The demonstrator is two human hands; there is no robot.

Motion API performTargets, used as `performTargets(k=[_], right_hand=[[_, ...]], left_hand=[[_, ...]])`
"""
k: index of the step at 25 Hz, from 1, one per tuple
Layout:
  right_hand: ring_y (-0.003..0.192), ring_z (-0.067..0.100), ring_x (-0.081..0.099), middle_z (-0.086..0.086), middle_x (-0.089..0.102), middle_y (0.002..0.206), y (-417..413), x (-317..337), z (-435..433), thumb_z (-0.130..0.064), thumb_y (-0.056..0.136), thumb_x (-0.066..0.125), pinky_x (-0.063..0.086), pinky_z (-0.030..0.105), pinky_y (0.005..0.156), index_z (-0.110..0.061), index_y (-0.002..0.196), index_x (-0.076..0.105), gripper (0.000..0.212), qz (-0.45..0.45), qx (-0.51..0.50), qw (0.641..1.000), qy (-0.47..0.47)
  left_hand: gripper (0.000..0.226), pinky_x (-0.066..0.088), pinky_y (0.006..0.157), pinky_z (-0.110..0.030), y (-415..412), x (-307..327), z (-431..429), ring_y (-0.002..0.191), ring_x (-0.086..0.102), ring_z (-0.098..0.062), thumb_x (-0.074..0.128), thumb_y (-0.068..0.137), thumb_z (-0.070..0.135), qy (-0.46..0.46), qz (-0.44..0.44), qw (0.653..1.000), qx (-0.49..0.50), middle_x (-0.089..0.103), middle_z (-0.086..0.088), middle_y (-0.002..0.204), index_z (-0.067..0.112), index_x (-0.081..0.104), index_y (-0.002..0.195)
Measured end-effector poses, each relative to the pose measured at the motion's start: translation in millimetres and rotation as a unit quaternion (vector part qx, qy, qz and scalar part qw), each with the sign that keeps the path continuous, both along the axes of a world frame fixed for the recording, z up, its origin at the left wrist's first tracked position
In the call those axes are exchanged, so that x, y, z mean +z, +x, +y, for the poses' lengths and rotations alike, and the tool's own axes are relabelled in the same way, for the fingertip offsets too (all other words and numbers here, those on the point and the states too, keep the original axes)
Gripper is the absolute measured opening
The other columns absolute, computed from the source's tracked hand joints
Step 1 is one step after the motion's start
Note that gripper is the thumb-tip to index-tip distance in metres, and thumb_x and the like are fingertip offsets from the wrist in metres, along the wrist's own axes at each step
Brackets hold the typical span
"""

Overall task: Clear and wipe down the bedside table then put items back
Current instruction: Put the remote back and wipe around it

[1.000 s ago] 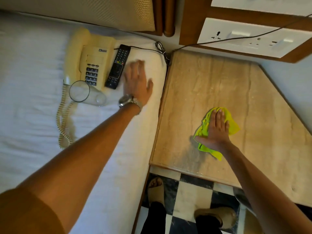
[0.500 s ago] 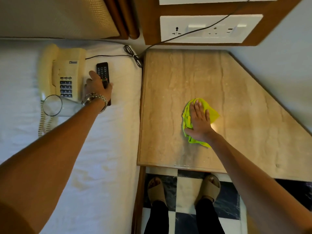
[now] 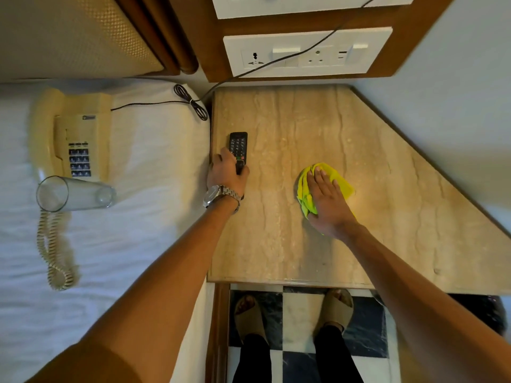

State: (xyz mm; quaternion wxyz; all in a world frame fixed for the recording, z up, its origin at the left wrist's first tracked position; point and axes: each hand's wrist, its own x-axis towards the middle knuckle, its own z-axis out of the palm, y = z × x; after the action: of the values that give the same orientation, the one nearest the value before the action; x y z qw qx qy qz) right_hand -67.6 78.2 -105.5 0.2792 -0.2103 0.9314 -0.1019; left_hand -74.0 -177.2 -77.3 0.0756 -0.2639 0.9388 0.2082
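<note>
On the table, bare marble runs along the back and the slanted right side. A strip also lies between the remote, gripped by the left hand at the left edge, and the cloth under the flat right hand. The socket panel and wall close the back. On the bed, phone, lying glass and coiled cord crowd the left. A cable crosses the top, perhaps touching the table's corner.

The worktop is beige with wavy brown veins; the cloth is bright yellow-green, the remote black. The bed is white, the telephone cream with dark keys, the floor checkered dark blue and white.
</note>
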Motion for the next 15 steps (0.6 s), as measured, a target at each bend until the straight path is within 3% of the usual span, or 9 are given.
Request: performTargets(k=[5,11,13,15], right_hand=[[0.156,0.028,-0.008,0.012,-0.008,0.168,2.7,-4.0,-2.7,-0.028,0.088,0.062,0.001,0.046,0.127,-0.008,0.159,-0.002,0.098,0.015,-0.011,1.0,0.008],[0.156,0.029,-0.008,0.012,-0.007,0.168,-0.2,-4.4,-3.0,-0.026,0.086,0.064,0.0,0.047,0.127,-0.009,0.159,-0.001,0.099,0.004,-0.014,1.0,0.007],[0.156,0.028,-0.009,0.012,-0.008,0.168,-0.2,-3.1,-4.1,-0.025,0.087,0.063,0.0,0.047,0.127,-0.009,0.159,-0.002,0.098,0.005,-0.015,1.0,0.012],[0.156,0.028,-0.009,0.012,-0.008,0.168,0.0,0.1,-2.5,-0.023,0.089,0.062,-0.001,0.046,0.127,-0.009,0.159,-0.001,0.095,0.0,-0.018,1.0,0.008]], left_hand=[[0.053,0.054,0.088,-0.045,-28.1,-16.2,-4.2,0.112,0.056,-0.033,0.061,0.093,0.041,-0.046,-0.006,0.998,-0.031,0.054,-0.016,0.128,0.004,0.048,0.13],[0.067,0.053,0.081,-0.044,-42.5,-16.5,-10.2,0.108,0.058,-0.034,0.061,0.09,0.057,0.018,0.03,0.999,0.02,0.056,-0.015,0.124,0.004,0.047,0.127],[0.073,0.051,0.09,-0.044,-18.3,-16.6,-17.1,0.114,0.055,-0.032,0.061,0.087,0.063,0.019,0.046,0.997,0.058,0.055,-0.016,0.126,0.002,0.049,0.127],[0.08,0.045,0.106,-0.046,22.4,-20.7,-23.0,0.132,0.045,-0.033,0.059,0.091,0.058,0.042,0.031,0.997,0.051,0.045,-0.02,0.143,-0.001,0.041,0.141]])
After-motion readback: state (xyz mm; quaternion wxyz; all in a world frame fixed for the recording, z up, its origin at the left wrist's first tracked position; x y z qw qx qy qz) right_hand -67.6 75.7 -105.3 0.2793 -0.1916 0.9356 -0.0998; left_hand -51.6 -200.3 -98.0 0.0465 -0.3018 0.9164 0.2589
